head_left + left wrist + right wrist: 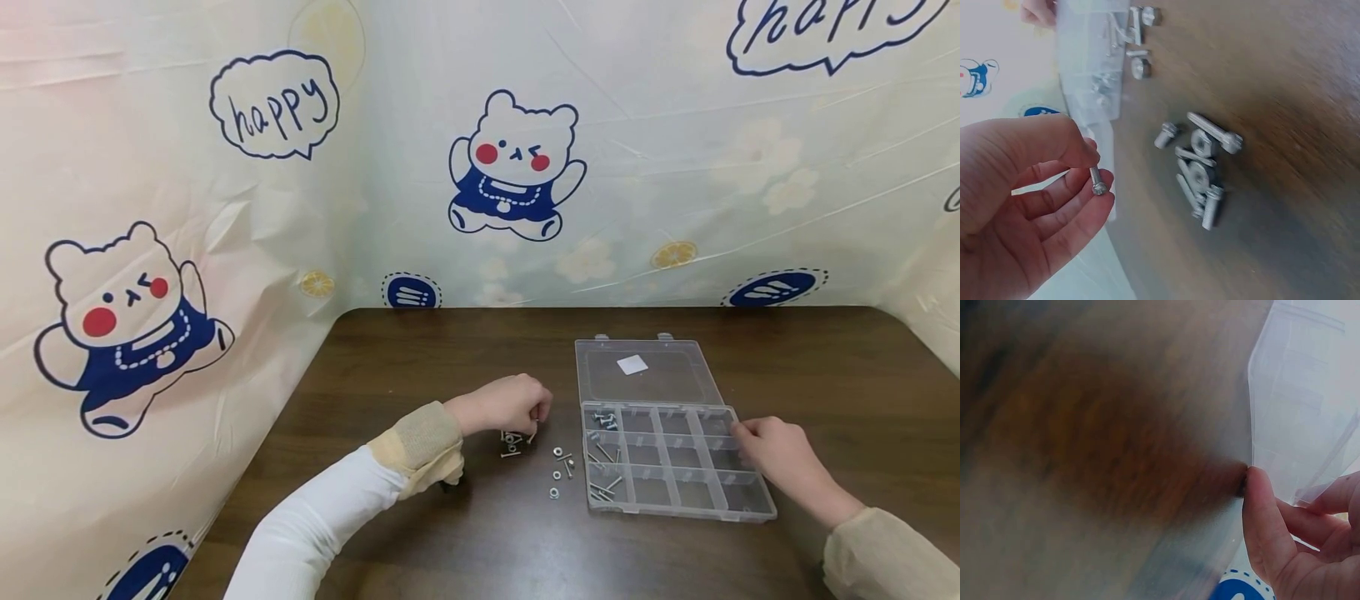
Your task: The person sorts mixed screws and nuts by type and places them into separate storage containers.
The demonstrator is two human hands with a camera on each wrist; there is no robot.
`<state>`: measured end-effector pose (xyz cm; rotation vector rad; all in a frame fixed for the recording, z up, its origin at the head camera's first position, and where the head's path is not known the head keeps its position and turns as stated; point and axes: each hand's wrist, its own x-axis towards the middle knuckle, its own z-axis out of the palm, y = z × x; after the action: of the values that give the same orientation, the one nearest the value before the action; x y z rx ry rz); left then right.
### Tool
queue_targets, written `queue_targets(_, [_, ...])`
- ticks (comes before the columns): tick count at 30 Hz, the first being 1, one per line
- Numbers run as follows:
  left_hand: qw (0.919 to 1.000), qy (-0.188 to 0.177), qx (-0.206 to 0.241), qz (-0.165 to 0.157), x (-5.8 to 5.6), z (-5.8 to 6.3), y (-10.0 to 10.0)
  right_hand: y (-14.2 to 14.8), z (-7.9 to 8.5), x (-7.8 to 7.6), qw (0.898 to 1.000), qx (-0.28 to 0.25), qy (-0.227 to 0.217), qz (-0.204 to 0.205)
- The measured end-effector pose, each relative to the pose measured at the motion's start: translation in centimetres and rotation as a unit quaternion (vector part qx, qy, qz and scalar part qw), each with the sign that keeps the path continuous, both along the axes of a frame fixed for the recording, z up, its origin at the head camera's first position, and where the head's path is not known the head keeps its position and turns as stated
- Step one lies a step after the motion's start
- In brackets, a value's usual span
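Between the thumb and fingers of my left hand [504, 405] a small silver screw [1097, 182] is pinched, its head pointing away from the thumb. The hand is over a small pile of screws and nuts [1200, 172] on the table. My right hand [783, 457] grips the right wall of a clear plastic compartment box [678, 490], thumb [1263, 519] outside and fingers over the rim. The box lies with its lid [660, 383] folded back. Its left column holds short screws [604, 420] in the far compartment and longer screws [606, 492] in the nearer ones.
Several loose nuts and screws [557, 476] lie on the dark wooden table [450, 550] between the pile and the box. A white paper square [632, 364] shows at the lid. A printed curtain [405, 183] hangs behind and to the left of the table.
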<state>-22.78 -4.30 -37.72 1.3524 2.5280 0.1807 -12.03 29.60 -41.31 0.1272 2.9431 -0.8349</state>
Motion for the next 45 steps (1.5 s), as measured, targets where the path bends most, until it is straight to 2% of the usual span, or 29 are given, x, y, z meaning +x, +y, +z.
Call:
queue_targets(10, [0.9984, 0.026, 0.033, -0.037, 1.0, 1.7, 1.4, -0.1, 0.2, 0.0, 1.000, 0.000, 0.001, 0.003])
queue_targets(19, [0.9939, 0.044, 0.058, -0.083, 2.0, 2.5, 3.2, 0.0, 0.1, 0.0, 1.000, -0.008, -0.011, 0.004])
queue_targets(26, [0.9914, 0.053, 0.064, -0.101, 2.6, 3.2, 4.4, 0.0, 0.3, 0.0, 1.000, -0.011, -0.012, 0.001])
queue_targets(33, [0.9883, 0.071, 0.066, -0.118, 3.2, 3.4, 5.7, -0.1, 0.3, 0.1, 1.000, -0.006, -0.006, 0.002])
queue_targets(45, [0.9876, 0.054, 0.047, -0.140, 4.6, 3.3, 8.0, -0.1, 0.0, 0.2, 1.000, -0.006, 0.007, 0.003])
